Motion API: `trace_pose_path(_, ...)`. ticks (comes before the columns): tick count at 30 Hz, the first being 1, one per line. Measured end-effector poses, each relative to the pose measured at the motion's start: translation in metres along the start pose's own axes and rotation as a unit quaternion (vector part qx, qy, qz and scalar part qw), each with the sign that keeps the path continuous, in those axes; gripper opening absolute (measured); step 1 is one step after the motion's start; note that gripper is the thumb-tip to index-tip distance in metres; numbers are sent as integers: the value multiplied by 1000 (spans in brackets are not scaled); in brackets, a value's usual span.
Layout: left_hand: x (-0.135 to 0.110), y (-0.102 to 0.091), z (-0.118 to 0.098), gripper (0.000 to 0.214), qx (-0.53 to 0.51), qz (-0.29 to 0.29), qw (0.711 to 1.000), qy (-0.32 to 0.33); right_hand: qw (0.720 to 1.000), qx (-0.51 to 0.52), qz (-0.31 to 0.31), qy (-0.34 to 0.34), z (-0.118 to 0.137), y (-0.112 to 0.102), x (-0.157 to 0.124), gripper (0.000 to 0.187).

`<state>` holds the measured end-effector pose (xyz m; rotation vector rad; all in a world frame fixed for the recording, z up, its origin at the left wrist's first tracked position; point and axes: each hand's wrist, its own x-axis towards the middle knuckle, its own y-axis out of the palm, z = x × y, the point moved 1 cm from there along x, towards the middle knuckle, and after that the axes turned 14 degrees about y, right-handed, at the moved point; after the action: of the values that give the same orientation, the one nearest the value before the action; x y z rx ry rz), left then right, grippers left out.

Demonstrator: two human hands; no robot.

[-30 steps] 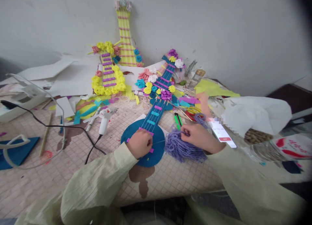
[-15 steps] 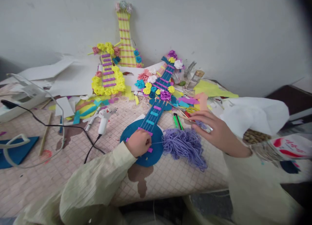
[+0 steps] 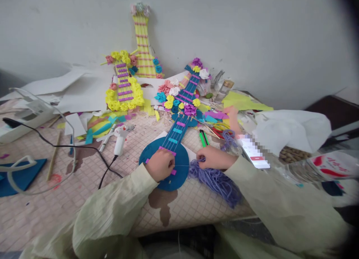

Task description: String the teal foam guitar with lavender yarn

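Note:
A blue cardboard banjo-like instrument [image 3: 179,178] with a round body lies on the table, its neck pointing away and carrying purple and teal bars and thin strings. My left hand [image 3: 161,164] rests on the round body, fingers closed on a thin strand of yarn that runs rightward; the fingertips are partly hidden. Beside the body, my right hand [image 3: 214,157] pinches the top of a loose bundle of purple yarn [image 3: 220,182]. A further small tangle of purple yarn [image 3: 229,139] lies just beyond that hand.
A white hot glue gun [image 3: 120,141] with a black cord stands to the left. Behind lie decorated paper instruments [image 3: 123,83], paper scraps and a green-and-black cutter [image 3: 204,138]. At right are a phone [image 3: 255,156] and a plastic bottle [image 3: 322,167]. A power strip [image 3: 30,118] sits far left.
My right hand has come down and left from beyond the yarn and now grips the bundle, which has shifted toward me. The phone is now uncovered. My left hand stays in place.

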<state>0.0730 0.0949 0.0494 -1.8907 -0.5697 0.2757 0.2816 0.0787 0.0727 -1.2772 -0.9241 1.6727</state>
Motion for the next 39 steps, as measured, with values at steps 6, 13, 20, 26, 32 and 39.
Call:
trace_pose_path(6,0,3,0,12,-3,-7,1000,-1,937,115,-311,113,-10,-4,-25,14)
trace_pose_path(13,-1,4,2,12,-12,-18,1000,1,908,86,-378,161,-22,28,-37,12)
trace_pose_path(20,-1,4,3,14,-16,-14,1000,6,955,72,-261,-122,-4,11,-39,39)
trace_pose_path(26,-1,5,3,14,-15,-16,1000,6,974,-17,-222,40,8,16,-31,22)
trace_pose_path(32,-2,4,3,13,-21,-16,1000,5,971,-49,-209,100,-2,32,-24,14)
trace_pose_path(39,-2,4,3,14,-28,-15,999,9,951,-60,-293,77,-6,15,-24,24)
